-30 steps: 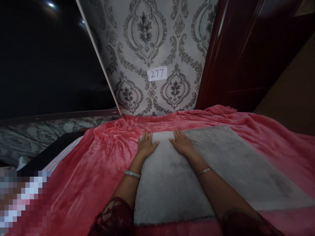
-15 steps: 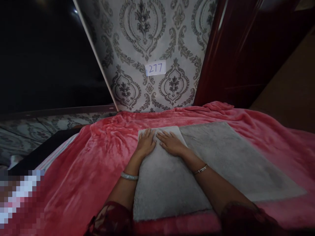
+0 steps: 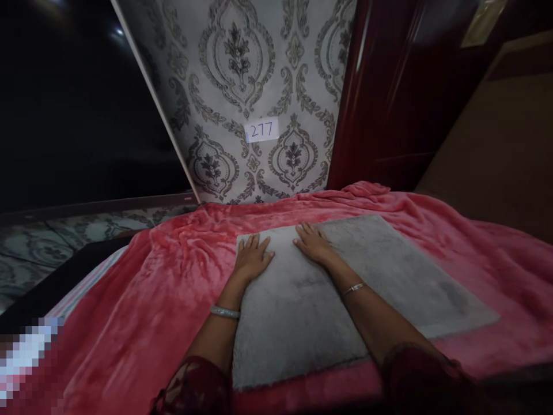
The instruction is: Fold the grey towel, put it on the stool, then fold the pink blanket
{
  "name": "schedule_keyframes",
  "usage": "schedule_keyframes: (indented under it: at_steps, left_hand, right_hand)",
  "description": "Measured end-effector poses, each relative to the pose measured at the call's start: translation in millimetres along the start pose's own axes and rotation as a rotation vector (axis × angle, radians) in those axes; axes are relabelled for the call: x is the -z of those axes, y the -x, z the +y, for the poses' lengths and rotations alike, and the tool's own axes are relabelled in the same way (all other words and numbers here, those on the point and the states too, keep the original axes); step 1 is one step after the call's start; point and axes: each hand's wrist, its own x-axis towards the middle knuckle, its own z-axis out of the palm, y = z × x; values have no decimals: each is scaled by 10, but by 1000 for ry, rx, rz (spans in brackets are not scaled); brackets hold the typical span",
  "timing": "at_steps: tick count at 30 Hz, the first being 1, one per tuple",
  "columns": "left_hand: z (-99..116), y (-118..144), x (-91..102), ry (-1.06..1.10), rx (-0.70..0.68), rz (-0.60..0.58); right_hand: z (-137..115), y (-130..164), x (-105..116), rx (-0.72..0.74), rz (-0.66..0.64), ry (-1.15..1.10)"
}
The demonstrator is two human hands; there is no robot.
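cloth (image 3: 298, 323), grey and plush, lies spread on the rumpled pink-red blanket (image 3: 142, 300), reaching out past the right forearm. the left hand (image 3: 252, 259) rests palm down at its far left corner, fingers spread loosely and gripping nothing; the right hand (image 3: 314, 244) lies just as flat near the far edge, fingers extended, likewise with nothing in its grasp. beyond them, a paper label (image 3: 261, 130) reading 277 sits on the patterned wall (image 3: 239, 57).
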Motion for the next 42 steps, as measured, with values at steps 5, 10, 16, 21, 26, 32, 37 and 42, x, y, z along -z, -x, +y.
schedule_keyframes:
  at_steps: [5,10,16,21,26,32,37,42]
  left_hand:
    - [-26,-30,-42,5,-3,37]
    - [-24,-39,-17,-8,-3,43]
    - [-14,-68,39,-59,-6,32]
    - [-40,-108,31,-99,-19,59]
    - [115,-43,166,-82,-40,13]
    - [802,301,262,-11,-451,-150]
    - [1142,501,-15,43,-568,-117]
    - [1095,518,-159,25,-578,-90]
  right_hand:
    - [-257,489,-153,330,42,6]
    - [141,744,-273,219,-1,40]
    - [1223,969,-34,-191,93,136]
    - [1873,1407,261,-495,177,94]
    - [2167,1607,435,-605,194,16]
    - [2343,1530,560,-619,174,-157]
    - [2375,1642,698,-608,136,-400]
    - [2209,1894,831,-556,108,-703]
